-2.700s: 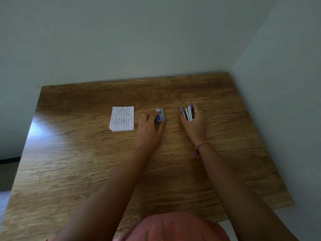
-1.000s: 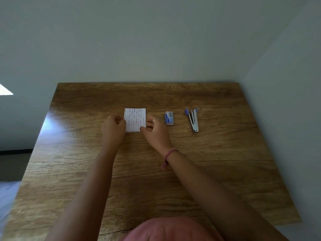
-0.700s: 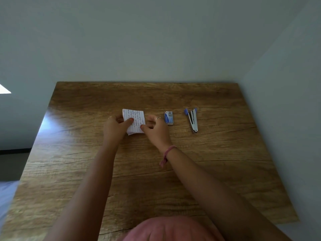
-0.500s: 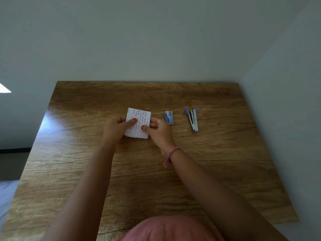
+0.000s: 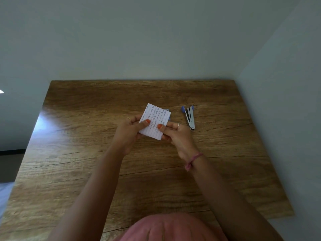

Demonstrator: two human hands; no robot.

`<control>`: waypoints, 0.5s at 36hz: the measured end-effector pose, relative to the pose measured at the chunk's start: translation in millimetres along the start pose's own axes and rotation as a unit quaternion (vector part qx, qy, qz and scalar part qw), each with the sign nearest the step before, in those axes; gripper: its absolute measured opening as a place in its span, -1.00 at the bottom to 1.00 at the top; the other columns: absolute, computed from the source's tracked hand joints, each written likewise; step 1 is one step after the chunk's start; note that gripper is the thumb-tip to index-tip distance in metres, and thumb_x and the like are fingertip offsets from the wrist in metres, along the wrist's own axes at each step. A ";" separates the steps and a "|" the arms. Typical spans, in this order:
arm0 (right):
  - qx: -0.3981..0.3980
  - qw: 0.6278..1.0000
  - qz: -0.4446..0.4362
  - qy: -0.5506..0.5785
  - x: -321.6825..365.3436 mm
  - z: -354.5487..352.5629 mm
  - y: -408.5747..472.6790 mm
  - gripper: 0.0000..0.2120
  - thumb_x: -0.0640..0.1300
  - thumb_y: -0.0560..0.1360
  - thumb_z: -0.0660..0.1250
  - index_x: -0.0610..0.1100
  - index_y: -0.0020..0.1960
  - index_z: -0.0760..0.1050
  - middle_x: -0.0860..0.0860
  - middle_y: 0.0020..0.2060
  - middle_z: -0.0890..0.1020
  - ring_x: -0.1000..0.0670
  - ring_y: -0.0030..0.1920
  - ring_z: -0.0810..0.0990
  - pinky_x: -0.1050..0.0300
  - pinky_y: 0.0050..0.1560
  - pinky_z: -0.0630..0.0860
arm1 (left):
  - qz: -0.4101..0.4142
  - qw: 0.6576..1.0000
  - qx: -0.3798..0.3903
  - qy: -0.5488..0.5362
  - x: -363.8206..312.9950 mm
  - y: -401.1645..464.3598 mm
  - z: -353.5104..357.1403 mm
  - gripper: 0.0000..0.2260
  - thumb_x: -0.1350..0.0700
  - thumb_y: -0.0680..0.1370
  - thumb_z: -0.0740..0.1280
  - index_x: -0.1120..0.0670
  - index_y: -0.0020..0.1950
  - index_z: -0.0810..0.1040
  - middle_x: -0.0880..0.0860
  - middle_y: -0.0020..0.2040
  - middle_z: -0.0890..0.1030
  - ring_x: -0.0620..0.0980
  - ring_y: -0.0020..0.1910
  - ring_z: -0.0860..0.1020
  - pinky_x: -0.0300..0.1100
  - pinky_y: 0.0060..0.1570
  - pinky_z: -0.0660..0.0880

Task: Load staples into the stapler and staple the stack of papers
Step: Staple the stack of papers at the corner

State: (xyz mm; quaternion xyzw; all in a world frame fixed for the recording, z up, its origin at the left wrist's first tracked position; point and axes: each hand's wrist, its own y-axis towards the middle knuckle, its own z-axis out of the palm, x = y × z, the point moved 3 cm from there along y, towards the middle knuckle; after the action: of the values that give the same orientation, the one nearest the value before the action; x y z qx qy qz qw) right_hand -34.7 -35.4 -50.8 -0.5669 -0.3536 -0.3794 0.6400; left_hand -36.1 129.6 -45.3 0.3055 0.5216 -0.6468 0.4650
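Observation:
A small stack of lined papers (image 5: 155, 119) with handwriting is lifted above the wooden table (image 5: 86, 153), tilted to the right. My left hand (image 5: 129, 132) pinches its left edge with the thumb on top. My right hand (image 5: 175, 134) pinches its lower right edge the same way. A small silver stapler (image 5: 189, 117) with blue ends lies on the table to the right, swung open in a narrow V. The blue staple box (image 5: 168, 117) is almost fully hidden behind the papers; only a sliver shows at their right edge.
The table stands in a corner, with a wall along its far edge and another close on the right. A pink garment (image 5: 173, 228) shows at the bottom of the view.
Both hands left the staple box and stapler, moved to the paper stack, picked it up and carried it right and toward me, covering the staple box.

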 end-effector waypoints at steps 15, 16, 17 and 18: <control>-0.035 0.998 -0.042 0.030 10.2 -26.1 -6.4 -0.81 -0.23 0.44 0.44 -0.18 0.05 0.60 0.01 -0.15 0.73 0.04 -0.10 0.71 0.26 -0.22 0.61 | 0.067 0.993 -0.070 -0.067 19.5 -5.4 38.2 -0.74 0.28 0.54 0.35 0.16 0.20 0.42 0.14 0.05 0.68 0.06 0.03 0.67 -0.16 -0.14 0.62; -0.033 0.998 -0.045 0.026 11.0 -27.3 -6.6 -0.80 -0.22 0.44 0.44 -0.17 0.06 0.59 0.01 -0.15 0.73 0.05 -0.10 0.70 0.26 -0.22 0.61 | 0.068 0.993 -0.068 -0.066 19.6 -5.1 38.7 -0.76 0.28 0.54 0.35 0.15 0.17 0.43 0.13 0.04 0.69 0.06 0.03 0.67 -0.17 -0.15 0.62; -0.032 0.998 -0.050 0.023 11.8 -28.2 -6.9 -0.79 -0.22 0.44 0.44 -0.16 0.07 0.58 0.00 -0.14 0.72 0.04 -0.10 0.70 0.25 -0.22 0.61 | 0.067 0.993 -0.068 -0.066 19.5 -4.8 39.3 -0.77 0.27 0.53 0.36 0.14 0.15 0.44 0.13 0.03 0.69 0.06 0.02 0.67 -0.18 -0.16 0.62; -0.032 0.998 -0.055 0.020 12.5 -28.9 -7.2 -0.78 -0.22 0.44 0.44 -0.15 0.08 0.57 -0.01 -0.13 0.72 0.04 -0.10 0.70 0.24 -0.22 0.61 | 0.066 0.993 -0.069 -0.065 19.4 -4.5 39.9 -0.77 0.27 0.53 0.37 0.14 0.14 0.44 0.13 0.03 0.69 0.06 0.01 0.68 -0.18 -0.17 0.61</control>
State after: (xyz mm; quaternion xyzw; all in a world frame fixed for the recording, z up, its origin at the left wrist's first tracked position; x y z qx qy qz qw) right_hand -34.6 -65.7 -39.6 -0.5592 -0.3585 -0.4365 0.6068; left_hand -44.0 85.9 -49.9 0.2633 0.5123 -0.5956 0.5599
